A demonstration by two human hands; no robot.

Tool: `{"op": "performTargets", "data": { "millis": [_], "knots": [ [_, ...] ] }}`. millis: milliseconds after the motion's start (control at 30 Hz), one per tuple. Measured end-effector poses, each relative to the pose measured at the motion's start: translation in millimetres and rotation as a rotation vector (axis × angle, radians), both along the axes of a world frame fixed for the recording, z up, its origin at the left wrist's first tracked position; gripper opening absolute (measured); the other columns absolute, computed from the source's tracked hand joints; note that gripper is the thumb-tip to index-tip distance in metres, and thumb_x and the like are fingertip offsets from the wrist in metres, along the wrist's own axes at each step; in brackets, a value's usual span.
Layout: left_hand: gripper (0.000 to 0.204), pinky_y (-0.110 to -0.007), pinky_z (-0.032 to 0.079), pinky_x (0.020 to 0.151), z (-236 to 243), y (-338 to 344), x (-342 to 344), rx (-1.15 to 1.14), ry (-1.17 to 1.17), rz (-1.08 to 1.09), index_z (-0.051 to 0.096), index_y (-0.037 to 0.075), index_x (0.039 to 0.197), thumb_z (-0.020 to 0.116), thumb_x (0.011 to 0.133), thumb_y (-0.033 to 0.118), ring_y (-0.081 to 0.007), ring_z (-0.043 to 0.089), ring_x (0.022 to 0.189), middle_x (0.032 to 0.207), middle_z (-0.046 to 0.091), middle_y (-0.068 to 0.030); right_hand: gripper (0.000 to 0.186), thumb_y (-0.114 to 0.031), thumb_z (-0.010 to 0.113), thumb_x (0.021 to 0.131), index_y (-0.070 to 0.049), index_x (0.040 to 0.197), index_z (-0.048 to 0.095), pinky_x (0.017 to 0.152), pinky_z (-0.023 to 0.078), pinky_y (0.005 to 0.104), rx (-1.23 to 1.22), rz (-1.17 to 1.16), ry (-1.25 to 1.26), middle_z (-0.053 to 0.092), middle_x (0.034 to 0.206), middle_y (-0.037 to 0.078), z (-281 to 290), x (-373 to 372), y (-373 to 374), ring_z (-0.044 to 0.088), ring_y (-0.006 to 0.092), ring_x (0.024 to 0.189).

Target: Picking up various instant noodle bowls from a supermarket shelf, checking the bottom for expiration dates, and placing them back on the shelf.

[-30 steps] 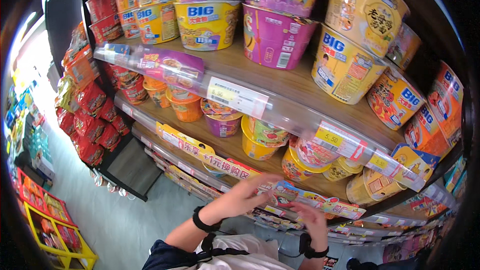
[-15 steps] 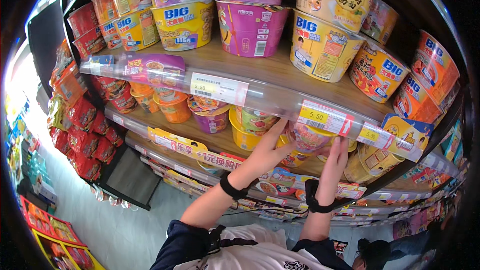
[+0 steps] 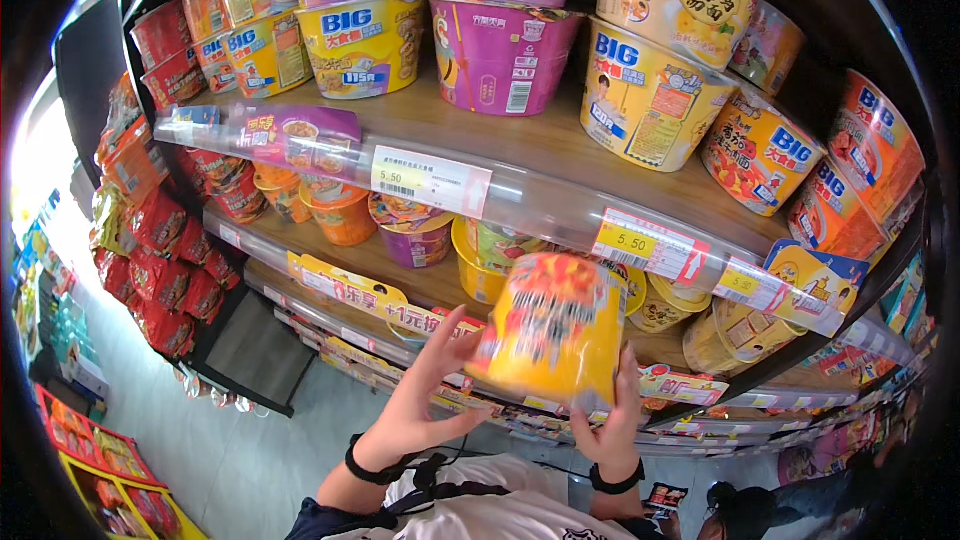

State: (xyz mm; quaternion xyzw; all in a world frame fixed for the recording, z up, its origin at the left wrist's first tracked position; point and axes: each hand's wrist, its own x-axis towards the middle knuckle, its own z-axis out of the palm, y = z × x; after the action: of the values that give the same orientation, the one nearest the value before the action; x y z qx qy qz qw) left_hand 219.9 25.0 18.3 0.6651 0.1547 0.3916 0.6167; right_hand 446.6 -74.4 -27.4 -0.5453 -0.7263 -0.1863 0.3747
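A yellow and red instant noodle cup [image 3: 552,325], blurred by motion, is tilted in front of the lower shelf. My right hand [image 3: 610,425] grips it at its lower right, with the thumb on the near side and the fingers along the right side. At the cup's left, my left hand [image 3: 415,405] has its fingers and thumb spread apart. Its fingertips come close to the cup's left edge; whether they touch it I cannot tell. Behind the cup, a yellow tub [image 3: 480,275] and a purple noodle cup [image 3: 412,238] stand on the lower shelf.
A clear price-tag rail [image 3: 545,210] edges the upper shelf, close above the cup. Large noodle tubs, among them a purple one [image 3: 503,55], stand up there. Red snack packets [image 3: 160,275] hang at the left. At the lower right, part of another person [image 3: 790,505] shows.
Both hands have drawn back from the lower shelf toward me, bringing the noodle cup out from under the upper rail. The left hand has spread apart beside it.
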Motion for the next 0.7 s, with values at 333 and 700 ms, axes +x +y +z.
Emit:
{"op": "performTargets", "data": {
  "millis": [333,700],
  "knots": [
    [0.074,-0.046,0.03,0.096,-19.7,-19.2,-15.6,0.554,0.067,0.254,0.032,0.006,0.13,0.059,0.062,-0.009,-0.0396,0.035,0.12,0.13,0.035,-0.0224,0.059,-0.041,0.042,0.084,-0.001,0.126,0.034,0.102,0.02,0.0474,-0.058,0.255,0.317,0.042,0.123,0.02,6.4,-11.2,18.4,0.035,0.037,0.118],
    [0.072,-0.049,0.032,0.093,-36.3,-24.9,-30.7,0.62,0.025,0.391,0.034,0.009,0.128,0.069,0.066,0.003,-0.0397,0.041,0.115,0.127,0.039,-0.0233,0.045,-0.032,0.03,0.092,-0.004,0.126,0.037,0.098,0.026,0.0471,0.017,0.378,0.478,0.044,0.123,0.02,16.2,-23.7,37.3,0.038,0.0375,0.117]
  ]
}}
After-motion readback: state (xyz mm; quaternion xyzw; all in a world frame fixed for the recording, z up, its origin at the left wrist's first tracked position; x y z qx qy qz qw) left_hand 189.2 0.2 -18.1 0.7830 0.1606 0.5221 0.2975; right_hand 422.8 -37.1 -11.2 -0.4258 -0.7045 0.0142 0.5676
